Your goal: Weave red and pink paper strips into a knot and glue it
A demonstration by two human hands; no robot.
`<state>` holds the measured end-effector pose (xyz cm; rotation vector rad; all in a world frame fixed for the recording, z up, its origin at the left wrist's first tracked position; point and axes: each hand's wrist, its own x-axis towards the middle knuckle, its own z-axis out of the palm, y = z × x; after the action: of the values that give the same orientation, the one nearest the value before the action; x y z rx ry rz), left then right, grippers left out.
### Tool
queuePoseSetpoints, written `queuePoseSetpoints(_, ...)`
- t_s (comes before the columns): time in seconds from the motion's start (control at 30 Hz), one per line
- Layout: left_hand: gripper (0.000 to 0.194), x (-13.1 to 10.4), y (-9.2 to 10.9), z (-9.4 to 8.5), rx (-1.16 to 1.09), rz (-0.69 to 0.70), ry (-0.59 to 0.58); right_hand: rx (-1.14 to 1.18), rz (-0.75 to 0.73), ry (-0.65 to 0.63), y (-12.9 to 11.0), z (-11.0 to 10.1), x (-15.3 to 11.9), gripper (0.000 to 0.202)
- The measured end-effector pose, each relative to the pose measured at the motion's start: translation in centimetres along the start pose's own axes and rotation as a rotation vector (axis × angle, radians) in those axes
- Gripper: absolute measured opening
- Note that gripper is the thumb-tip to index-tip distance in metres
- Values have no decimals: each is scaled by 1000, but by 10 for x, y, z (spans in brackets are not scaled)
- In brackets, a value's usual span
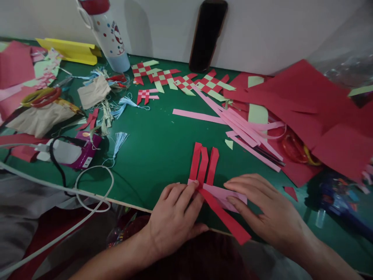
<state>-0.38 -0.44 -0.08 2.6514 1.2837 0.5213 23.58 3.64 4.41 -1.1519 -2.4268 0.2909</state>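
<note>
Red paper strips (214,165) and pink paper strips (217,192) are interlaced near the table's front edge. Three folded red loops point away from me, and one long red strip (225,216) slants toward me on the right. My left hand (177,210) presses its fingertips on the crossing and pins it, hiding part of the weave. On the other side my right hand (259,202) has its thumb on the pink strips and its fingers curled at their upper edge, near the free ends.
Woven paper fish (164,77) lie along the back, near a bottle (109,39) and a leaning phone (208,35). Loose pink strips (241,126), red sheets (320,101) and scissors (294,149) occupy the right. Tassels (119,142), a purple power block (87,149) and white cables (109,186) are left.
</note>
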Motion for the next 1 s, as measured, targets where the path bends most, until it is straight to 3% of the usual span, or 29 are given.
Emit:
queuePoseSetpoints(0.1, 62, 1, 0, -2, 8, -15, -36, -36, -9, 191, -14, -5, -9, 17)
queuePoseSetpoints(0.17, 68, 1, 1, -3, 9, -23, -48, -30, -84, 217, -24, -3, -12, 20)
queuePoseSetpoints(0.27, 72, 3, 2, -5, -1, -59, -87, -58, -160, 90, -34, 10, -11, 22)
queuePoseSetpoints(0.43, 70, 10, 3, -12, -5, -85, -162, -217, -135, -85, -32, 36, -5, 42)
queuePoseSetpoints(0.77, 81, -5, 0, -12, 57, 76, -116, -245, -108, -96, -33, 39, -40, 55)
queuePoseSetpoints(1.0, 80, 0, -9, -17, 89, 77, -142, -283, -93, -43, -43, 47, -40, 50)
